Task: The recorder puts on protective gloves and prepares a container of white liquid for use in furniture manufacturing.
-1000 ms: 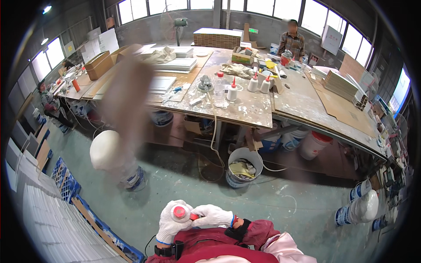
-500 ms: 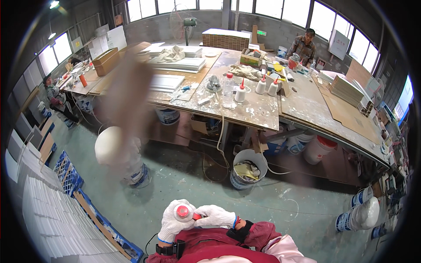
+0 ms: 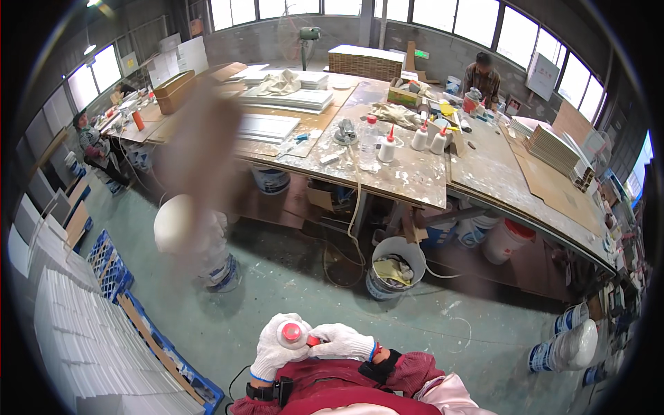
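In front of my body, my left hand (image 3: pixel 274 351), in a white knit glove, is closed around a white squeeze bottle with a red top (image 3: pixel 291 332), seen from above. Beside it my right hand (image 3: pixel 344 342), gloved the same way, has its fingers closed on a small red piece (image 3: pixel 312 340) that looks like a nozzle or cap. The two hands touch or nearly touch. Whether the red piece is joined to the bottle cannot be seen. Similar white squeeze bottles with red tips (image 3: pixel 387 149) stand on the worktable (image 3: pixel 408 181) ahead.
A bucket with rags (image 3: pixel 394 297) stands on the floor ahead. Stacked white panels (image 3: pixel 83 346) on blue pallets line the left. A wrapped bucket (image 3: pixel 564 349) is at right. One person (image 3: pixel 482 79) is behind the table, another (image 3: pixel 97 145) far left. A brown blur hides part of the left.
The view has shifted slightly, so the table appears a little farther right and lower. The person behind the table bends lower. My hands keep nearly the same pose and hold.
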Demonstrator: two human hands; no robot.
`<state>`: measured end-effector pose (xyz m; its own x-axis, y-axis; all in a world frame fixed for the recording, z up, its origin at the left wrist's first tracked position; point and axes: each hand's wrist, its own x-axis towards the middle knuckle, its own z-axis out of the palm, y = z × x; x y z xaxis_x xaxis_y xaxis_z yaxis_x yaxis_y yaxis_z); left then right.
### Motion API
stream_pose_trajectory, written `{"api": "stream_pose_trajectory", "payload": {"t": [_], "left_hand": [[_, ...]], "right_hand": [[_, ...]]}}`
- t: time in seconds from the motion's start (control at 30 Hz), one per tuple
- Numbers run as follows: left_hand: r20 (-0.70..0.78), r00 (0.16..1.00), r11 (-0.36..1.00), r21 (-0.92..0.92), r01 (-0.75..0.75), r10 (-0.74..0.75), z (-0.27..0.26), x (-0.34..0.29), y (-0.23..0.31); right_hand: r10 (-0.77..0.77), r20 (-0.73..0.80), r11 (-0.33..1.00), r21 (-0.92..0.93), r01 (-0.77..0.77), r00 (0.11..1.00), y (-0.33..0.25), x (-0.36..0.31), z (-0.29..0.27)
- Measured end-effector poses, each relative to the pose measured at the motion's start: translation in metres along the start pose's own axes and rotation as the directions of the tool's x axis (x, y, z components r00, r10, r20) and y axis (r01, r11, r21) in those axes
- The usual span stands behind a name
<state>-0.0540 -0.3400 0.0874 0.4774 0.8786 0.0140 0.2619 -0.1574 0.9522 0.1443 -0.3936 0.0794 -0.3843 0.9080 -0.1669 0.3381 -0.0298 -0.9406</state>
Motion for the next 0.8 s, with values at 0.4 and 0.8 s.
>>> {"api": "stream_pose_trajectory", "payload": {"t": [0.4, 0.8], "left_hand": [[0.003, 0.999, 0.997, 0.074, 0.034, -0.035, -0.001, -0.001, 0.01], [-0.055, 0.995, 0.991, -0.114, 0.074, -0.081, -0.023, 0.009, -0.008]], "right_hand": [[0.066, 0.0, 0.997, 0.028, -0.066, 0.998, 0.001, 0.0, 0.001], [0.11, 0.056, 0.992, 0.053, -0.113, 0.992, 0.003, 0.027, 0.005]]}}
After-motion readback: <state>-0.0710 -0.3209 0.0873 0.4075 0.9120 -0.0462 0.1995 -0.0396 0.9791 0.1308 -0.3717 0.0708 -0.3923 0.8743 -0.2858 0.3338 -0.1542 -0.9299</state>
